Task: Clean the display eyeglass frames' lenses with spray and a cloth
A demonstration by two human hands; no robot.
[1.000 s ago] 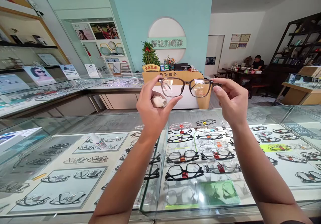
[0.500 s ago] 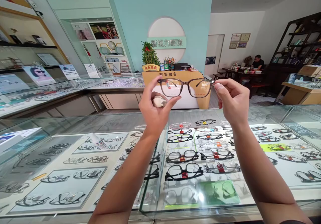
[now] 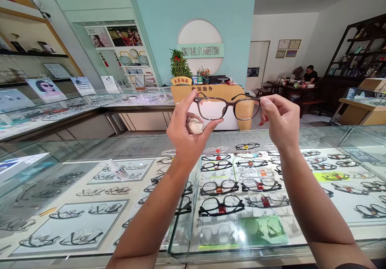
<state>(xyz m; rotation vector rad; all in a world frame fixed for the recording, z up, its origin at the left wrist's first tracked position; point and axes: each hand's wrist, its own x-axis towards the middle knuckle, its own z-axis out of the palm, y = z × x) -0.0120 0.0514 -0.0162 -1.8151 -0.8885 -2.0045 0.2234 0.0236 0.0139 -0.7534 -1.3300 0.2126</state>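
Note:
Held up above the glass counter is a pair of dark-framed eyeglasses (image 3: 228,105), its lenses facing me and small print on them. My left hand (image 3: 187,130) grips the frame at its left end, fingertips at the hinge and thumb under the left lens. A crumpled whitish cloth (image 3: 195,126) is tucked in that same palm. With thumb and fingers pinched, my right hand (image 3: 281,118) holds the right end of the frame near the hinge. Both temples point away from me.
Below my arms, a glass display case (image 3: 184,237) holds many eyeglasses in rows. A small white bottle (image 3: 117,169) stands on its top at left. Beyond are a yellow-fronted counter (image 3: 241,124) with a potted plant (image 3: 179,64), and a seated person (image 3: 310,75) far right.
The eyeglasses have shifted slightly right and down and tilted, so the temples show more above the frame. My left hand moved a little right with the cloth; my right hand stayed nearly still.

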